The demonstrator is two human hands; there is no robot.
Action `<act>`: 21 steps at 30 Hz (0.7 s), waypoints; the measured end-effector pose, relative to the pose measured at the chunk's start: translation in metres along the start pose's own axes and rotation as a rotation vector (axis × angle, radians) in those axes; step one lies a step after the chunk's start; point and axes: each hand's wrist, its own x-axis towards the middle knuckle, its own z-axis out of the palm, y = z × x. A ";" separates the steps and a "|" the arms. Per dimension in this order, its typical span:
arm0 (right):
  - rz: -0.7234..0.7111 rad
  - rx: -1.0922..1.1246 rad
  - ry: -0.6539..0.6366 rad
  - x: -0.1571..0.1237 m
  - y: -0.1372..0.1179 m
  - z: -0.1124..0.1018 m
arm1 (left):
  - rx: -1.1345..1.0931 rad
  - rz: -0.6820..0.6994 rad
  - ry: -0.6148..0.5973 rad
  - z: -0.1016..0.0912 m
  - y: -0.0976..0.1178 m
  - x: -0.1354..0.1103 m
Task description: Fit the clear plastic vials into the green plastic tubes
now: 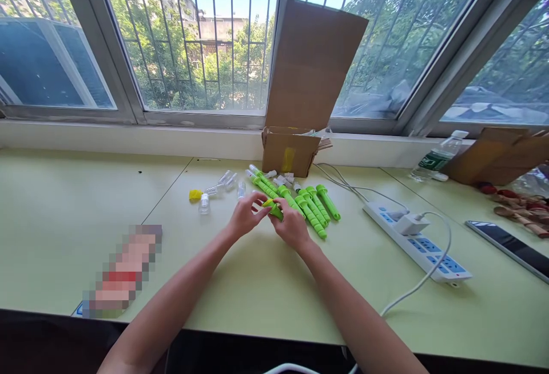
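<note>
Both hands meet over the middle of the table. My right hand is closed round a short green plastic tube, partly hidden by the fingers. A small yellow piece shows at the tube's upper end. My left hand has its thumb and fingers curled at that yellow piece; whether it grips the piece or only touches it is hard to tell. Just beyond and to the right lie several green spiral-ribbed tubes. Left of them are several clear plastic caps and a yellow piece.
An open cardboard box stands against the window sill, its flap upright. To the right are a white power strip with cables, a phone, a water bottle and wooden pieces. A blurred-out flat item lies left.
</note>
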 end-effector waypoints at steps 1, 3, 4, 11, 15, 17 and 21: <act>-0.012 -0.015 0.003 0.000 -0.001 0.000 | 0.007 0.003 0.001 0.000 -0.001 0.000; -0.035 -0.020 0.007 -0.001 -0.001 0.000 | 0.023 0.011 0.008 -0.001 -0.002 0.001; -0.044 -0.014 0.010 -0.001 0.000 0.001 | 0.034 0.017 0.015 -0.001 -0.003 0.001; -0.122 0.101 0.088 0.001 0.006 0.014 | 0.272 0.080 0.071 -0.005 -0.002 0.001; -0.128 0.073 0.115 -0.001 0.003 0.018 | 0.342 0.103 0.097 -0.007 0.000 0.002; -0.138 0.042 0.121 -0.003 0.002 0.019 | 0.358 0.105 0.096 -0.007 0.001 0.002; -0.165 -0.056 0.136 -0.004 0.001 0.017 | 0.387 0.124 0.049 -0.006 0.005 0.000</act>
